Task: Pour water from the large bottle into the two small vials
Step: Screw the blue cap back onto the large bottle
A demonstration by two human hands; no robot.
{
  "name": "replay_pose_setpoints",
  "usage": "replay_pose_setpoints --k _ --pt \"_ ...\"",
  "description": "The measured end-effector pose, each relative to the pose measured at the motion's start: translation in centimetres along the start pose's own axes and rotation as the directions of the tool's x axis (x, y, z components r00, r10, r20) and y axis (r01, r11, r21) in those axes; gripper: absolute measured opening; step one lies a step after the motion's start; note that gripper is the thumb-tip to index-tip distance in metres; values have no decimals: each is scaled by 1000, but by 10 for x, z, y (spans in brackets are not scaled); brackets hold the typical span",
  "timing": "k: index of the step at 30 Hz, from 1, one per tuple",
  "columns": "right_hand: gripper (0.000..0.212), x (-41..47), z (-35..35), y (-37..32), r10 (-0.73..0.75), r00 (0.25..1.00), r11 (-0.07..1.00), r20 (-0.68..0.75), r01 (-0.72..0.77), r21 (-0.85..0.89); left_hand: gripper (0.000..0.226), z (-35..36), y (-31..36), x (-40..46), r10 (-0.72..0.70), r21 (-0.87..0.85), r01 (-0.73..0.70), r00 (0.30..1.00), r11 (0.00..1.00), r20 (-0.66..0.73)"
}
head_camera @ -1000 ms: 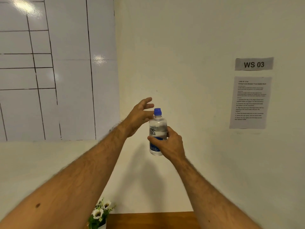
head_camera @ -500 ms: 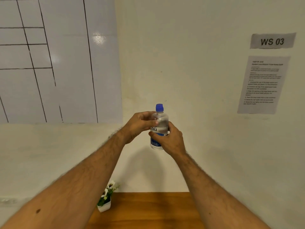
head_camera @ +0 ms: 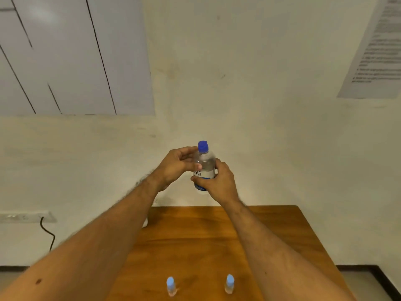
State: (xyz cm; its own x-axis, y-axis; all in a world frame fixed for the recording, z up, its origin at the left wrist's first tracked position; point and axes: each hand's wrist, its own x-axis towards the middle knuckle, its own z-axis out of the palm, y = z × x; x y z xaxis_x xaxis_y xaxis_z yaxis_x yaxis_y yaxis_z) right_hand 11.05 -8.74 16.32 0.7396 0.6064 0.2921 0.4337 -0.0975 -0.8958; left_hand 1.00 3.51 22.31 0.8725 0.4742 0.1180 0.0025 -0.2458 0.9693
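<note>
I hold a clear large bottle (head_camera: 204, 165) with a dark blue cap (head_camera: 203, 146) upright in the air above the far edge of the wooden table (head_camera: 195, 240). My right hand (head_camera: 217, 183) grips its lower body from the right. My left hand (head_camera: 176, 165) wraps the upper body just under the cap. Two small clear vials with light blue caps stand upright near the table's front: the left vial (head_camera: 170, 286) and the right vial (head_camera: 229, 283), both capped and well below my hands.
A cream wall stands behind the table, with a white lined board (head_camera: 65, 55) at upper left and a printed sheet (head_camera: 377, 51) at upper right. A wall socket strip (head_camera: 23, 217) with a black cable (head_camera: 48, 235) sits left of the table.
My left hand went from open beside the cap to closed on the bottle's upper body. The view has tilted downward, bringing the table and the two vials into sight.
</note>
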Motion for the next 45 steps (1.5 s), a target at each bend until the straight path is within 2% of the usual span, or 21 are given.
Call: replay_pose_setpoints --k 7,11,22,31,45 --pt "75 -22 32 66 183 980 983 79 -180 -49 66 10 -84 -6 -129 47 129 992 991 -2" --pt "73 -37 48 99 248 965 964 90 -237 -120 67 17 -126 -14 -182 71 181 983 981 9" --pt "64 -75 75 169 442 890 892 109 -425 -152 66 45 -218 -30 -344 74 342 938 937 30" --pt "66 -86 86 210 510 849 846 138 -465 -262 69 62 -256 -36 -431 90 426 902 900 34" --pt "74 -86 89 220 539 829 831 150 -494 -256 73 68 -265 -36 -445 88 442 895 893 13"
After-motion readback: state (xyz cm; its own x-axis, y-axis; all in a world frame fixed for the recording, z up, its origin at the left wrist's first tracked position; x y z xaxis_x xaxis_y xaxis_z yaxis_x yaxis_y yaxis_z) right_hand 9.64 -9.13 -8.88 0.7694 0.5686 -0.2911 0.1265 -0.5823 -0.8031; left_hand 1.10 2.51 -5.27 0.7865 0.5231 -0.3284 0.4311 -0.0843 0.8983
